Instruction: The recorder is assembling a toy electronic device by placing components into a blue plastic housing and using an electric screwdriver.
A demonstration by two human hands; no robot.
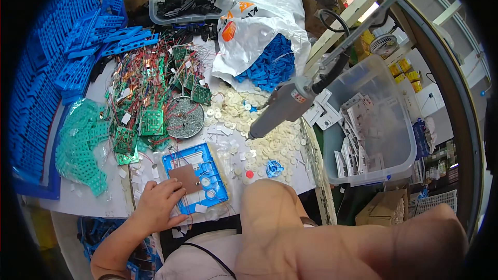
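Your left hand (162, 205), fingers apart, touches the brown board (187, 178) on the blue housing (222, 189); your right hand's (270, 199) finger state cannot be determined.

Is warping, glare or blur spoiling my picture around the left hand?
Head view: left hand and blue casing look reasonably sharp; head view: fisheye blacks out the corners and bows the dark rail at right; head view: a bright patch at upper right is washed out; head view: far shelf items are too soft to identify.
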